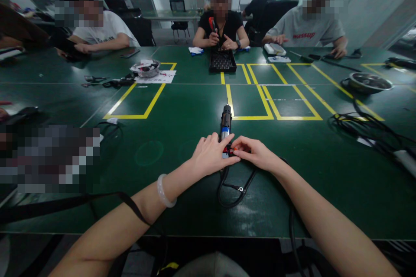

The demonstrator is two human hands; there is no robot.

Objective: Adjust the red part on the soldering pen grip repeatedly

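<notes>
An electric screwdriver [225,123] lies on the green table, its thin bit pointing away from me. It has a black nose, a silver and blue band and a red part at the rear. My left hand [209,153] lies over the rear of its body, thumb and forefinger apart and the other fingers curled around the far side. My right hand [256,151] pinches at the small red-orange part [234,150] at the tool's rear end. Fingers partly hide that end. A black cord [224,201] with a hanging loop runs from the tool towards me.
Yellow tape outlines [253,117] mark the green table [182,104]. Coiled black cables [354,123] and a round metal part [370,82] lie right. A metal bowl-like part [145,68] sits on paper at left. Across the table, a person holds a red-and-black tool [212,24] above a black tray [222,68].
</notes>
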